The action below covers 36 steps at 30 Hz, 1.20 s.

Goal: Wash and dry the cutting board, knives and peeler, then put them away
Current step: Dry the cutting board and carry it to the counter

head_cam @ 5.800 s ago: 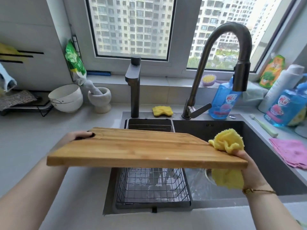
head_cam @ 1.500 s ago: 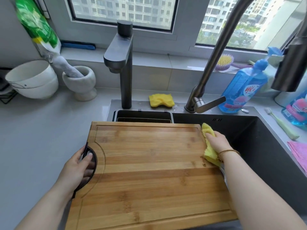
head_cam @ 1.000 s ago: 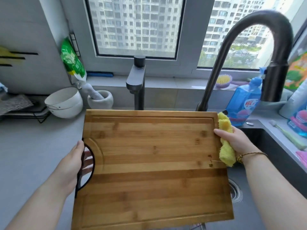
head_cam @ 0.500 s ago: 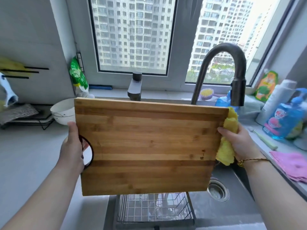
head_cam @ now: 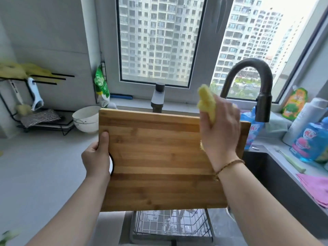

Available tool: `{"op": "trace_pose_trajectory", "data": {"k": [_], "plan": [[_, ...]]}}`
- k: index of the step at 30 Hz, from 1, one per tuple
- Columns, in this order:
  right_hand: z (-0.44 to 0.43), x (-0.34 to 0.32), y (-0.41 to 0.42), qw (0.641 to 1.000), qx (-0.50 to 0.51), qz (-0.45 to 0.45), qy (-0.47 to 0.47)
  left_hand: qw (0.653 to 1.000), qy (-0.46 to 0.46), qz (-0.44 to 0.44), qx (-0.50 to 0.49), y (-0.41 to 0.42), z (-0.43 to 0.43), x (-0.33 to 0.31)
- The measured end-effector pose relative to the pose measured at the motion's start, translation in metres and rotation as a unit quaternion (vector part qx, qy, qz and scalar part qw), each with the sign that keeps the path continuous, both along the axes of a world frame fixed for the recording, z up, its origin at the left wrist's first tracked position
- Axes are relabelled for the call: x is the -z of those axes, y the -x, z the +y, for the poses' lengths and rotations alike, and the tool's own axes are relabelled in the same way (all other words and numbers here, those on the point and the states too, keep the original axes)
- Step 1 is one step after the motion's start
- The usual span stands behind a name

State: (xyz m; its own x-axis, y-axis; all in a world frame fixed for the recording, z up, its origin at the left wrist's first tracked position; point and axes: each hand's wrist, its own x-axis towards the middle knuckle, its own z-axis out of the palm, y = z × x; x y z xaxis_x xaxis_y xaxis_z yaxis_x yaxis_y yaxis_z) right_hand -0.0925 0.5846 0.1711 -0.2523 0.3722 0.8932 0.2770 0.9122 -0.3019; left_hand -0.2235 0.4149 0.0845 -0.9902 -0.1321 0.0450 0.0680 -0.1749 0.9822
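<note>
Room: kitchen corner; a window (head_cam: 154, 41) behind the sink looks out on tower blocks.
Counter (head_cam: 44, 174): pale grey; runs left of the sink and along the wall under the window.
Sink (head_cam: 266, 183): dark basin set into the counter; a wire basket (head_cam: 170, 222) sits in its left part.
Cutting board (head_cam: 156, 157): wooden, striped; held upright in the air above the sink, long edges level, broad face towards the camera; lower edge above the wire basket and apart from it.
Faucet (head_cam: 248, 68): dark, arched; stands behind the board's right end; a shorter square tap (head_cam: 158, 98) shows above the board's top edge.
Left hand (head_cam: 96, 157): grips the board's left edge at the black-rimmed handle cut-out; thumb pressed flat on the near face, fingers hidden behind the board.
Right hand (head_cam: 220, 132): in front of the board's upper right corner, back of hand to the camera; fingers curled round a yellow cloth (head_cam: 206, 102); a thin bracelet (head_cam: 229, 165) sits on the wrist.
Yellow cloth: bunched; its top end sticks up past the board's top edge; blurred, so contact with the board cannot be told.
Left side: stacked white bowls (head_cam: 85, 119) near the board's left corner; a black wire rack (head_cam: 35, 121) beyond them by the wall.
Right side: blue bottles (head_cam: 312, 139) by the sink rim; a pink cloth (head_cam: 316, 185) lies on the counter nearer the camera.
</note>
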Motion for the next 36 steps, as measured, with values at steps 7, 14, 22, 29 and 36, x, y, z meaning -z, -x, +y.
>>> {"op": "trace_pose_trajectory", "data": {"k": [7,14,22,29,36], "plan": [[-0.059,-0.005,0.056,0.916,-0.115,-0.358,-0.144,1.000,0.004,-0.004,0.005,-0.004,-0.004,0.000],[0.061,0.013,0.000,0.959,-0.083,-0.270,-0.009,0.999,-0.002,-0.041,-0.014,-0.001,-0.007,0.005],[0.100,0.036,-0.016,0.973,-0.069,-0.069,0.208,0.998,-0.003,-0.060,-0.016,-0.004,0.000,0.003],[0.107,0.100,-0.033,0.872,-0.083,-0.044,0.481,0.993,0.014,-0.113,-0.018,0.013,0.011,0.011],[0.119,0.141,-0.046,0.799,-0.090,-0.100,0.585,0.975,0.095,-0.202,0.010,0.034,0.022,0.035]]}}
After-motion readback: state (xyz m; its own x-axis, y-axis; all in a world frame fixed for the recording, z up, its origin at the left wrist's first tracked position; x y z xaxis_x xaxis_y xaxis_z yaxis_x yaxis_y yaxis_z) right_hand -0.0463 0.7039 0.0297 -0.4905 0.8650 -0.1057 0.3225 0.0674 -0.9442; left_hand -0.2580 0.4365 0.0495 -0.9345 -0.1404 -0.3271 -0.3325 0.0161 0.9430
